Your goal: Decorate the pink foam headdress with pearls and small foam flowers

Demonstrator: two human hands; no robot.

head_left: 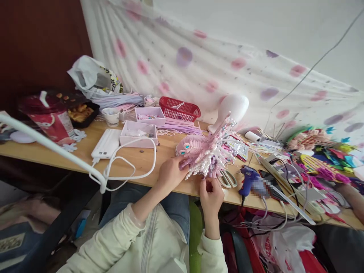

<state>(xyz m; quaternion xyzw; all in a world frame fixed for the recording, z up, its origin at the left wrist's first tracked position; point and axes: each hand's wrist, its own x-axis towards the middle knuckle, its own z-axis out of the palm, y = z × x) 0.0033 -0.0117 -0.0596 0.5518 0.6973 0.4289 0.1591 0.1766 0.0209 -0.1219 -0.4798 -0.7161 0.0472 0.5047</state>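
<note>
A pink beaded headpiece [200, 151], fluffy like pipe cleaners, with strands of white pearl beads and blue-green gems on one side, stands near the table's front edge. My left hand [172, 172] is closed on its lower left edge, with the fingertips partly hidden behind it. At its lower front edge my right hand [212, 193] makes a pinch, thumb against fingers; whatever lies between the tips is too small to make out. Right beside that hand lie scissors with pale handles [228, 179]. A blue glue gun [248, 181] rests farther right.
Behind the headpiece stands a white foam head [231, 110]. Lilac boxes [139, 141], a red basket [180, 110] and a white power bank [106, 144] are to the left. A white lamp arm [54, 146] crosses the left front. Another person's arm [352, 199] reaches in at right among craft pieces.
</note>
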